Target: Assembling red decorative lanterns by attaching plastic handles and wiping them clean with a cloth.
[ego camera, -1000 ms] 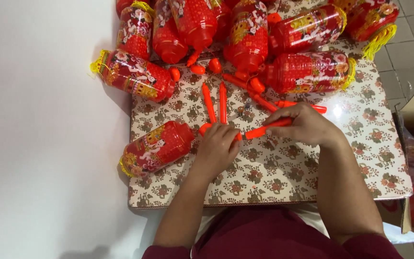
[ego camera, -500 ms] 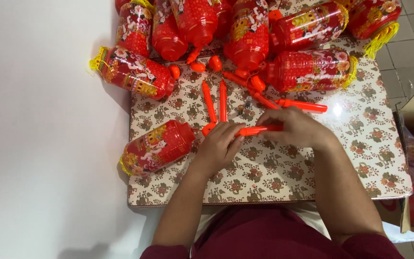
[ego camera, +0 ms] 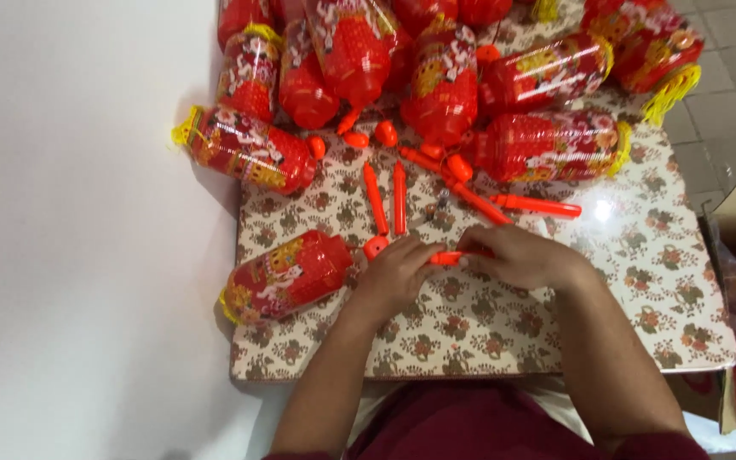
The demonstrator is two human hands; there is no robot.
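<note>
Both my hands pinch one orange stick over the flowered table.

My left hand (ego camera: 398, 274) and right hand (ego camera: 517, 255) grip the orange stick (ego camera: 446, 257) between their fingertips. Left of my fingers lies a red lantern (ego camera: 287, 275); beyond them, two loose sticks (ego camera: 387, 198), then piled lanterns (ego camera: 436, 77).

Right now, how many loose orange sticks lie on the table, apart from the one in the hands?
4: two upright side by side, one slanting beside them, one flat to the right. The lanterns may hide more.
</note>
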